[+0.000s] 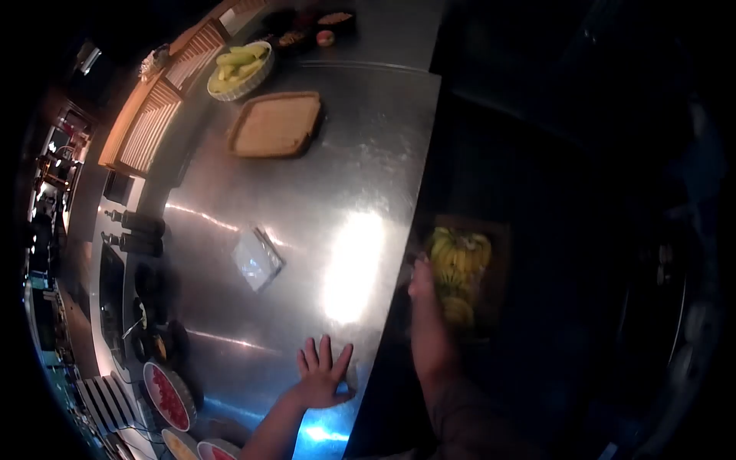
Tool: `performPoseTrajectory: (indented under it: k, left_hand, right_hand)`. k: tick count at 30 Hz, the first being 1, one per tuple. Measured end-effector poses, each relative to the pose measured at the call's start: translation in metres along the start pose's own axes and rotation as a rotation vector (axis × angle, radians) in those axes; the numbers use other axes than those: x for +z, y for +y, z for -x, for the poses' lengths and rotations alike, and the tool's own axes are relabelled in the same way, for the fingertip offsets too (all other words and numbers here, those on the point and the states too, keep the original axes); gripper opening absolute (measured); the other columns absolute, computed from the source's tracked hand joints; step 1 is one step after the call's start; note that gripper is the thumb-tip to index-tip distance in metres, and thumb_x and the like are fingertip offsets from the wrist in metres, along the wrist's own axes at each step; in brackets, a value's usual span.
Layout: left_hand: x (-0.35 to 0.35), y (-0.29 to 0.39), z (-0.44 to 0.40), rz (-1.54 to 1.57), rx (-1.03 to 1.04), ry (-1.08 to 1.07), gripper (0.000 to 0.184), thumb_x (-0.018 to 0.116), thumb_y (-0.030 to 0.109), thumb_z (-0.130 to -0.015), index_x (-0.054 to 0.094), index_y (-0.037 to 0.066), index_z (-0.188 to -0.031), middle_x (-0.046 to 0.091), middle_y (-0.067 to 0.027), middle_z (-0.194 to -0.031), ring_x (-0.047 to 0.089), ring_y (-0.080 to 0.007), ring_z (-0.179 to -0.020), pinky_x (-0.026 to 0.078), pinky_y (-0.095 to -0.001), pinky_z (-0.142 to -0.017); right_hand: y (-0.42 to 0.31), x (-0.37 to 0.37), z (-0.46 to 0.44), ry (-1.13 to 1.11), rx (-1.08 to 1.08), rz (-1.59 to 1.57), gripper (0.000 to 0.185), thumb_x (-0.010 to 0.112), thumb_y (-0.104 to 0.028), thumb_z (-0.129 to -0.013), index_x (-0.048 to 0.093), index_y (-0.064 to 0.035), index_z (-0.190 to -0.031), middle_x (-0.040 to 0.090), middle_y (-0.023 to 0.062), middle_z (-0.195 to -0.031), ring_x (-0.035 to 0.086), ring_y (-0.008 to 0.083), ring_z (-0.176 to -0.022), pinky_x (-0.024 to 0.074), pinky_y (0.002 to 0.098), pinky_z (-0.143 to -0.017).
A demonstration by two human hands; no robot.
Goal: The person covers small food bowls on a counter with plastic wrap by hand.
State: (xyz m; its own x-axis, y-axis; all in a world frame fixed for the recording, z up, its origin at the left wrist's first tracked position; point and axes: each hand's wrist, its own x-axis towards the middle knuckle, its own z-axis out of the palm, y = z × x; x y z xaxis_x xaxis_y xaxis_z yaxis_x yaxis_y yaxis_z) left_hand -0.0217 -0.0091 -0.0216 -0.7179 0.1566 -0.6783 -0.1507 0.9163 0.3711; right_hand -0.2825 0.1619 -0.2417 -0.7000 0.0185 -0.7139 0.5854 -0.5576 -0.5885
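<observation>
My left hand point(318, 381) lies palm down on the steel counter point(299, 299) near its front edge, fingers spread, with nothing in it. Beside its thumb is a small pale patch that I cannot make out. Out at the counter's right edge, my right hand point(419, 278) looks curled closed; what its fingers hold, if anything, is lost in the dark. Just beyond it, below counter level, bunches of yellow bananas point(458, 257) sit in a brown box point(500, 268). A clear plastic-wrapped packet point(257, 259) rests on the counter, ahead of my left hand.
A wooden tray point(276, 124) and a white fluted bowl point(244, 87) of yellow-green fruit stand toward the far end. Dark bottles point(142, 234) line the left side. A white dish point(170, 399) of red pieces sits at lower left, with other dishes close by.
</observation>
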Motion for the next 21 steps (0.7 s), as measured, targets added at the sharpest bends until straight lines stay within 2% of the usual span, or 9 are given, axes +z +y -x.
performPoseTrajectory:
  k: [3,9,11,14,15,16,18,19,21]
  left_hand:
    - [0.0,0.004,0.006,-0.032,0.001,0.049,0.108,0.07,0.053,-0.076,0.003,0.025,-0.156,-0.01,-0.036,-0.154,-0.016,-0.0636,-0.136,-0.001,-0.0745,-0.105]
    - [-0.008,0.013,0.006,-0.01,0.012,0.08,0.111,0.072,0.047,-0.075,0.0,0.024,-0.156,-0.012,-0.034,-0.155,-0.019,-0.0581,-0.139,-0.005,-0.0708,-0.107]
    - [-0.005,0.009,0.003,-0.008,0.021,0.121,0.11,0.072,0.048,-0.075,0.001,0.023,-0.156,-0.011,-0.0325,-0.156,-0.018,-0.0567,-0.14,-0.005,-0.0699,-0.108]
    - [0.005,0.002,0.001,0.055,0.094,0.302,0.101,0.071,0.051,-0.075,0.018,0.021,-0.155,-0.001,-0.0291,-0.158,-0.012,-0.0537,-0.143,-0.003,-0.0676,-0.11]
    - [0.014,-0.005,-0.006,0.111,0.135,0.41,0.092,0.07,0.052,-0.076,0.031,0.018,-0.151,0.005,-0.0273,-0.158,-0.007,-0.0534,-0.143,-0.001,-0.0688,-0.11]
    - [0.015,-0.004,0.003,0.1,0.148,0.544,0.078,0.073,0.046,-0.076,0.046,0.013,-0.141,0.023,-0.0255,-0.154,0.013,-0.0492,-0.143,0.011,-0.0629,-0.113]
    - [0.026,-0.018,0.006,0.453,0.27,0.711,0.058,0.074,0.033,-0.08,0.056,0.008,-0.129,0.043,-0.0219,-0.143,0.036,-0.0402,-0.136,0.03,-0.0516,-0.11]
    - [0.02,-0.003,0.027,0.734,0.322,0.866,0.045,0.071,0.019,-0.083,0.06,0.006,-0.124,0.055,-0.0173,-0.132,0.05,-0.0302,-0.125,0.042,-0.0406,-0.102]
    - [0.002,0.013,0.075,1.148,0.346,0.8,0.044,0.065,0.016,-0.088,0.056,0.004,-0.128,0.055,-0.0119,-0.129,0.054,-0.0237,-0.12,0.046,-0.0374,-0.097]
  right_hand:
    - [-0.01,-0.048,0.024,-0.201,-0.064,-0.267,0.036,0.054,0.008,-0.081,0.058,-0.0038,-0.115,0.064,0.0129,-0.107,0.064,0.0306,-0.097,0.0543,0.045,-0.084]
    - [-0.091,-0.127,0.098,-0.172,-0.354,-0.135,0.049,0.056,0.002,-0.081,0.052,-0.003,-0.13,0.059,0.0163,-0.122,0.06,0.0357,-0.11,0.0517,0.0502,-0.094]
    - [-0.134,-0.125,0.142,-0.242,-0.413,-0.153,0.046,0.056,0.002,-0.082,0.054,-0.0021,-0.127,0.061,0.0153,-0.12,0.062,0.0334,-0.108,0.052,0.0485,-0.093]
    - [-0.179,-0.113,0.205,-0.371,-0.479,-0.172,0.04,0.058,-0.004,-0.086,0.054,-0.0003,-0.126,0.063,0.0137,-0.117,0.063,0.0297,-0.105,0.0527,0.0455,-0.091]
    - [-0.188,-0.11,0.22,-0.416,-0.446,-0.143,0.038,0.057,-0.007,-0.089,0.054,-0.0005,-0.126,0.063,0.0133,-0.117,0.063,0.0293,-0.105,0.0527,0.0446,-0.091]
    - [-0.194,-0.104,0.241,-0.464,-0.411,-0.112,0.036,0.057,-0.01,-0.091,0.054,-0.0007,-0.126,0.063,0.013,-0.117,0.063,0.0288,-0.104,0.0528,0.0437,-0.091]
    - [-0.197,-0.082,0.285,-0.514,-0.335,-0.125,0.034,0.056,-0.013,-0.093,0.054,-0.0009,-0.126,0.063,0.0123,-0.117,0.063,0.0283,-0.105,0.0525,0.0428,-0.091]
    - [-0.191,-0.068,0.302,-0.55,-0.244,-0.138,0.033,0.055,-0.015,-0.095,0.055,-0.0012,-0.125,0.063,0.0116,-0.116,0.063,0.0277,-0.106,0.0523,0.042,-0.092]
    - [-0.166,-0.049,0.32,-0.622,-0.196,-0.064,0.032,0.056,-0.013,-0.095,0.055,-0.0016,-0.124,0.063,0.0108,-0.117,0.062,0.0258,-0.106,0.0514,0.0401,-0.093]
